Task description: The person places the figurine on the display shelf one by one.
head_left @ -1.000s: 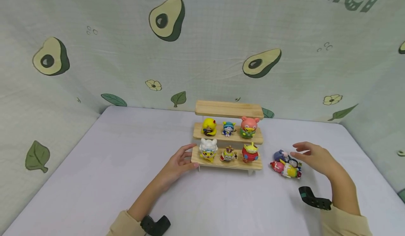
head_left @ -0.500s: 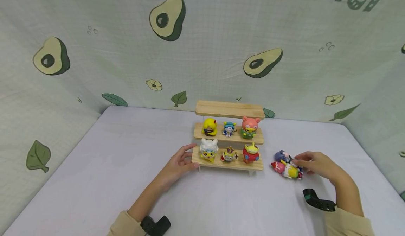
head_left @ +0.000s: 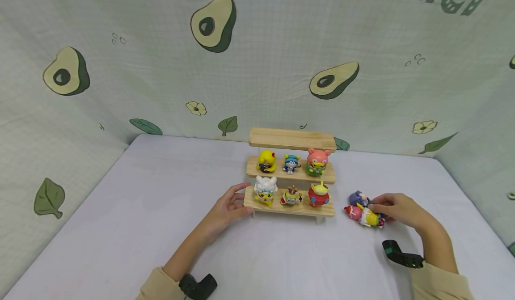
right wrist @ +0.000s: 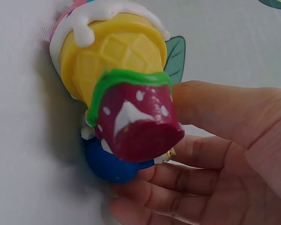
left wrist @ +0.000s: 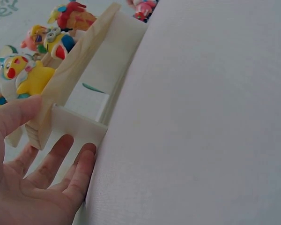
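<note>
My left hand (head_left: 226,209) holds the left end of a three-tier wooden display shelf (head_left: 295,208). In the left wrist view its thumb rests on the plank's end, and its fingers reach round the white leg (left wrist: 79,121). Toy figurines stand on the two lower tiers, among them a white-hatted yellow one (head_left: 265,191) near that hand. To the right, my right hand (head_left: 402,209) grips a blue-bottomed figurine (right wrist: 110,164) in a small pile lying on the table. An ice-cream-cone figurine (right wrist: 114,56) lies in front and partly hides the grip.
The top tier (head_left: 291,138) of the shelf is bare wood. A pink figurine (head_left: 317,160) and a red-suited green one (head_left: 318,194) stand at the shelf's right end. Behind the white table (head_left: 161,179) hangs an avocado-print cloth (head_left: 261,67).
The right hand has come down onto the pile, and its fingers have closed round a figurine there. My left hand stays at the shelf's end.
</note>
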Demonstrator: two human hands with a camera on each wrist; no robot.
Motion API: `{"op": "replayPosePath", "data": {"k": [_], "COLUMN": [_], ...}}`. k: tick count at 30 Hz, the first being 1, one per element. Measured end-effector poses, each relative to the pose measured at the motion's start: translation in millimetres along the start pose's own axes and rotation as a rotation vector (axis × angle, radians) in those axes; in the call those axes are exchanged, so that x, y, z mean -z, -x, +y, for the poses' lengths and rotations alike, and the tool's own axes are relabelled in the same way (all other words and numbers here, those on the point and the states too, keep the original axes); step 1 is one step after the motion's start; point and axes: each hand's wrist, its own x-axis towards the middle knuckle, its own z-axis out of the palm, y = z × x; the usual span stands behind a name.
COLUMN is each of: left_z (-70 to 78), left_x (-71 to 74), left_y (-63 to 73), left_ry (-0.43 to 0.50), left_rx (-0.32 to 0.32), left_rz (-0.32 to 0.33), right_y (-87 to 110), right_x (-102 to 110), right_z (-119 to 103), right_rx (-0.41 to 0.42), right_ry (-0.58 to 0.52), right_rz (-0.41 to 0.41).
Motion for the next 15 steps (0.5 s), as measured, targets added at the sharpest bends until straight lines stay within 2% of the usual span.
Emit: {"op": "replayPosePath", "data": {"k": [15], "left_z": [-2.0], "left_x": [0.7], "left_y": [-1.9], "left_ry": [-0.004], "left_rx": [0.002], "left_rz": [-0.006], "right_y": [2.8], "right_x": [-0.9], "right_z": [-8.5], "right_rx": [0.026], "right_ry": [-0.031], "right_rz": [0.020]}}
